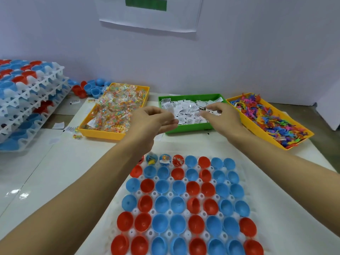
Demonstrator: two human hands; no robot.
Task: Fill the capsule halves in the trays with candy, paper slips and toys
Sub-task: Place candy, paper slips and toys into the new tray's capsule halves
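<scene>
One view only, head-worn and wide-angle, looking forward and steeply down across the table. Nearest the lens sits the white capsule tray [185, 208], cropped at the bottom edge. Both forearms enter from the lower corners. Farther off lie three bins; beyond them the wall [257, 52] closes the view, lines bowed at the edges.

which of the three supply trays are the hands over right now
The green tray of white paper slips, in the middle. Both the left hand and right hand are over it; the two yellow trays on either side are untouched.
</scene>
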